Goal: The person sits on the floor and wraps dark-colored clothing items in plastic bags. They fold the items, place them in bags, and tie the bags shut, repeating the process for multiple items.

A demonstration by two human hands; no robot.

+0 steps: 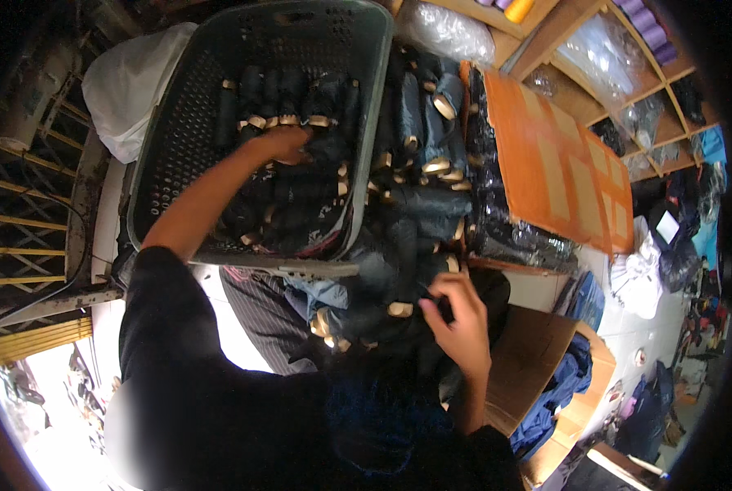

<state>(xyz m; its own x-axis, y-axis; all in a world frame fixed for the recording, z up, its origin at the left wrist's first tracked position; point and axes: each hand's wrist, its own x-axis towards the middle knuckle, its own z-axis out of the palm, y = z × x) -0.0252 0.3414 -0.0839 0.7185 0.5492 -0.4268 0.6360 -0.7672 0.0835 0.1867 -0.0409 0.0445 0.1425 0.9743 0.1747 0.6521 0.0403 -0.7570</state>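
Observation:
My left hand (287, 146) reaches into a dark plastic basket (374, 106), over rows of dark rolled cloth bundles (272, 86) with pale tan ends or bands. Its fingers are down among the bundles and partly hidden, so I cannot tell whether they grip one. Near my lap, my right hand (462, 315) has its fingers curled toward the thumb, with something dark between them that I cannot make out. Beside it lies a dark roll with a tan end (400, 309). More dark rolls (427, 200) are heaped right of the basket.
An orange-brown cardboard box flap (558, 155) rises beside the heap. An open carton (538, 360) with blue cloth sits at my lower right. Wooden shelves (669, 90) hold thread cones and plastic bags. A white sack (133, 90) and a metal folding gate (31, 196) are at the left.

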